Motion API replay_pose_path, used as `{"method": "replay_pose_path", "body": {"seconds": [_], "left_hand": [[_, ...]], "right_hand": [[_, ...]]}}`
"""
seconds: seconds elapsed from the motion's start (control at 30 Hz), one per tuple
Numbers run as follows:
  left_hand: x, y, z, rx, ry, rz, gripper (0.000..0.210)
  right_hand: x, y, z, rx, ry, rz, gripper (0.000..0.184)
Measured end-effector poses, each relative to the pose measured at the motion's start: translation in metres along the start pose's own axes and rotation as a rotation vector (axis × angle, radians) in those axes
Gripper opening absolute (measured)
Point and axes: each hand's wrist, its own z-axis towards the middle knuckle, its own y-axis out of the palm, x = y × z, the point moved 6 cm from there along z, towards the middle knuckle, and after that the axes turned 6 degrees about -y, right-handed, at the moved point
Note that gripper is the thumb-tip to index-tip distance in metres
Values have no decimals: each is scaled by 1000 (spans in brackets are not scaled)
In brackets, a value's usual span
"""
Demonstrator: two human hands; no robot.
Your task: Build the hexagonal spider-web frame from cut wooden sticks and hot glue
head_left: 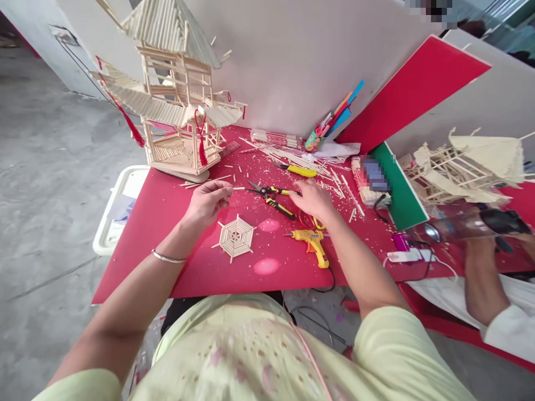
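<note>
My left hand (210,201) pinches a short thin wooden stick (238,188), which points right from the fingertips. My right hand (312,199) is closed at the end of one yellow-and-black handle of the pruning shears (271,196); their blades point left toward the stick. Between my forearms lies a flat web-shaped piece of sticks (236,236), a hexagon with spokes poking out. A yellow glue gun (312,244) rests below my right hand, nozzle to the left. Red-handled scissors (307,220) are partly hidden behind my right wrist.
A stick-built pavilion (179,111) with red tassels stands at the back left. Behind the shears are a yellow cutter (296,169), loose sticks (288,156) and a pen cup (313,140). Past a green divider (399,186), another person's arm (480,273) is near a second model (460,172).
</note>
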Motion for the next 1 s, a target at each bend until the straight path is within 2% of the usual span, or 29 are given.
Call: {"method": "replay_pose_path", "body": {"seconds": [0.1,0.2,0.33,0.47,0.6,0.7,0.83,0.93,1.0], "left_hand": [[-2,2,1,-44,-16,-52,29],[-5,3,1,-63,-30,-79,32],[-7,6,0,-122,-24,-89,38],[-4,8,-2,-157,0,-78,41],[2,7,-3,-151,40,-77,60],[1,5,-3,-111,15,-77,54],[-3,5,-5,-49,4,-34,44],[-2,7,-8,-2,66,39,47],[1,8,-10,24,122,99,48]], "right_hand": [[46,7,-19,-200,188,-103,68],[63,19,-26,-272,179,-88,80],[64,24,-21,-210,179,-81,89],[73,15,-17,-139,258,-111,81],[72,-6,-30,57,188,-91,75],[44,-20,-50,213,98,73,80],[-37,-20,-68,248,-121,318,63],[-94,-9,-68,248,-228,365,58],[-118,0,-64,247,-249,337,57]]}}
